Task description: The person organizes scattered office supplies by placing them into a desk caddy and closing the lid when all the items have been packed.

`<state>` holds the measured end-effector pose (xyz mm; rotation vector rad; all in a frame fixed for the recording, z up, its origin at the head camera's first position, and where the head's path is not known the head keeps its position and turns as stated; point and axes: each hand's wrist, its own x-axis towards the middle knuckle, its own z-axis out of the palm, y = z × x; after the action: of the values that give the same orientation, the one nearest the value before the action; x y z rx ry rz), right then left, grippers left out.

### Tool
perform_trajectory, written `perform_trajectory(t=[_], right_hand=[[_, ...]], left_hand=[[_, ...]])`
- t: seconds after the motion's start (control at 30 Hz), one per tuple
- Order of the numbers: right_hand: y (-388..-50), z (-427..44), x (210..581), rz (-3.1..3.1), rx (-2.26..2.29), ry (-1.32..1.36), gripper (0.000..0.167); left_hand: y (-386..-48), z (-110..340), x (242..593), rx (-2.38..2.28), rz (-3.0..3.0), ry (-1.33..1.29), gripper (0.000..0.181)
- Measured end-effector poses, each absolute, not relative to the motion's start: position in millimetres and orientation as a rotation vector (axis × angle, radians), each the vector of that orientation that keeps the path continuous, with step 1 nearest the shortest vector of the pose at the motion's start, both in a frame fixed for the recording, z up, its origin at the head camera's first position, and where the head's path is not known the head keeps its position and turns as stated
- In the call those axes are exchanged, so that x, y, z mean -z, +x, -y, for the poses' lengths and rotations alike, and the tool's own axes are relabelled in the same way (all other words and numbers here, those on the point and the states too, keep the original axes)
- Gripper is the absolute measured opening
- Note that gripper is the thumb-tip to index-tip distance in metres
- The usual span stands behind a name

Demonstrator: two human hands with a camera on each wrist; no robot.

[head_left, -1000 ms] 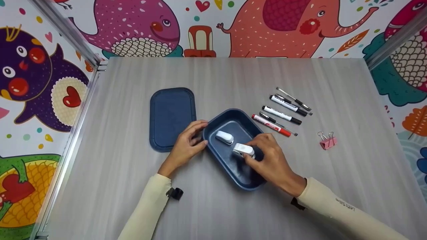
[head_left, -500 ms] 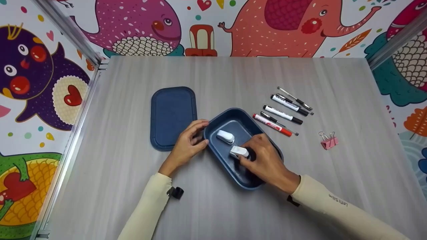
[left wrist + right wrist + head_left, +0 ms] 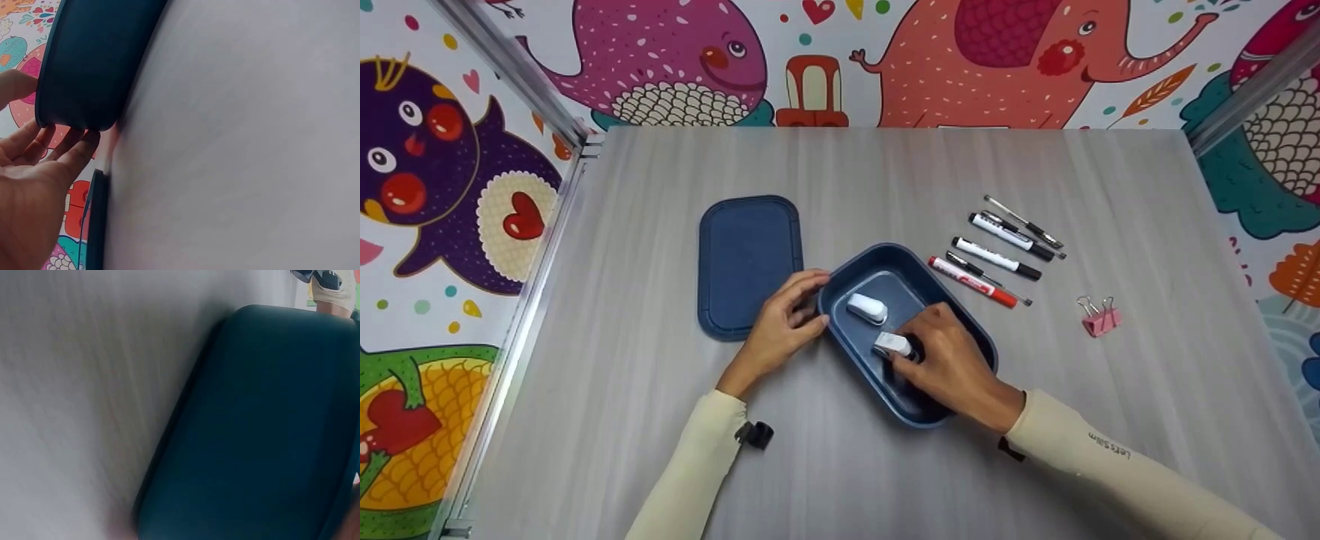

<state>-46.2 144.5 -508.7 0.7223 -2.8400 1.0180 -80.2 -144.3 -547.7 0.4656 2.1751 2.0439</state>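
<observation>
In the head view, my left hand (image 3: 780,330) holds the outer corner of a dark blue open box (image 3: 859,375), its fingertips and thumb on either side of that corner. The left wrist view shows those fingertips against the box wall (image 3: 90,62). My right hand (image 3: 949,356) reaches inside and pinches a small white stapler (image 3: 894,344) close to the box floor; whether it touches the floor cannot be told. Another small white stapler (image 3: 868,307) lies in the box beside it. The right wrist view is filled mostly by the box's outer wall (image 3: 253,422), with the held stapler hidden.
A dark blue lid (image 3: 750,266) lies flat left of the box. Right of the box are a red marker (image 3: 971,281), a white marker (image 3: 996,259), another white marker (image 3: 1011,236) and several pens. A pink binder clip (image 3: 1102,321) sits farther right.
My right hand has moved left and lower into the box with the stapler, toward the other stapler. The left hand and the box have stayed in place.
</observation>
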Motion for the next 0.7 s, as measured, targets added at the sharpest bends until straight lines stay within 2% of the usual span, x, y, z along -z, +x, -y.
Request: perform_trajectory(t=[0.7], right_hand=[[-48.1, -140.8, 505.3, 2.836, -0.952, 0.756, 0.017]], left_hand=[[-79.1, 144.3, 546.4, -2.02, -2.201, 0.477, 0.053]])
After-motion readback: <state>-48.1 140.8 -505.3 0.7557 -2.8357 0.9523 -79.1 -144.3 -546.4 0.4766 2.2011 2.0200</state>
